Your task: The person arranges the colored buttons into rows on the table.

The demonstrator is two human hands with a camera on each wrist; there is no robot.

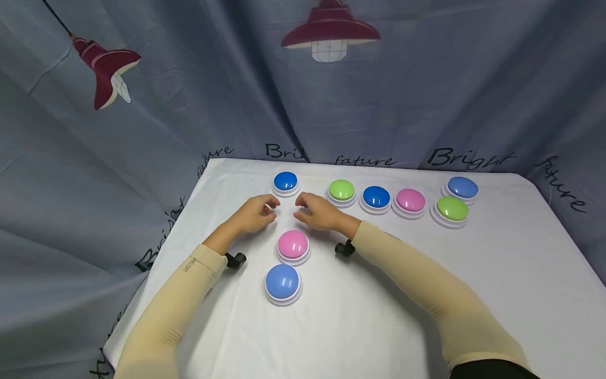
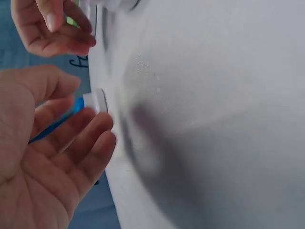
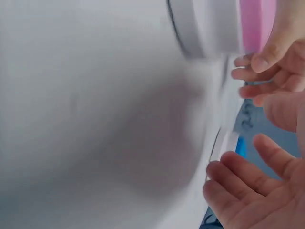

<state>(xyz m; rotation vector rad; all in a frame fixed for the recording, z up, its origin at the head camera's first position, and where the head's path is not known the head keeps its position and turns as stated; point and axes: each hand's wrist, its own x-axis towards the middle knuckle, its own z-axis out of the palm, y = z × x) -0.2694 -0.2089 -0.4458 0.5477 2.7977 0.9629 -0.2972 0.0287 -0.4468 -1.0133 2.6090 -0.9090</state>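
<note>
My left hand hovers above the white cloth with loosely bent fingers and nothing in its grasp. Facing it, my right hand is likewise relaxed and holds nothing; a narrow gap separates the two. Just beyond them sits a dark blue button on a round white base. On the near side are a pink button and, closer to me, a lighter blue button. In the left wrist view the left palm shows bare, and in the right wrist view the right palm does too.
Right of the hands, a green button, a dark blue button and a pink button stand in a row. Farther right are another green button and a blue button. A grey-blue curtain hangs behind the table.
</note>
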